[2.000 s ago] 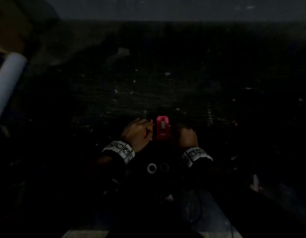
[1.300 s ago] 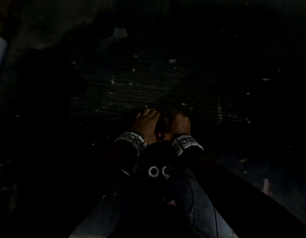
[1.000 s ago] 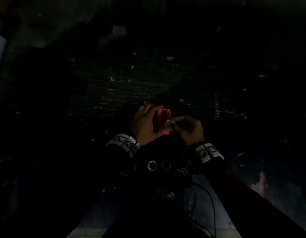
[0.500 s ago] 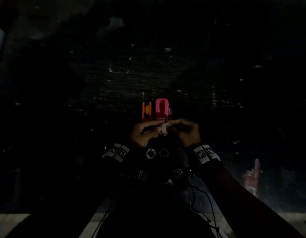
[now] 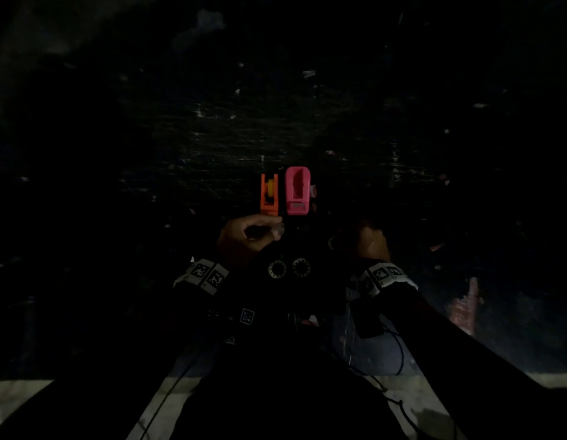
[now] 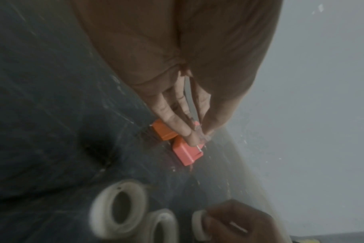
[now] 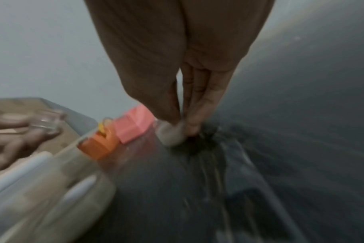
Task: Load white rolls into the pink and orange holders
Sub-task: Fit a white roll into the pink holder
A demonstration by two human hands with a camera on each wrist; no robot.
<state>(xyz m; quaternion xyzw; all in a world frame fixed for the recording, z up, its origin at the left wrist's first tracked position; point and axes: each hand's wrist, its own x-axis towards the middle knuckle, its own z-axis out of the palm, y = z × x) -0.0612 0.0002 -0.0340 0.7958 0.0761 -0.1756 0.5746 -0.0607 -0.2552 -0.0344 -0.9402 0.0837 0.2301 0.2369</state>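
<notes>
Hands just before pink holder

The head view is so dark that the black work surface shows only as pale flecks. The small clear piece pinched in the left hand is too blurred to identify. The right hand is in shadow; in its motion-smeared wrist view its fingertips cover part of a white roll.
</notes>
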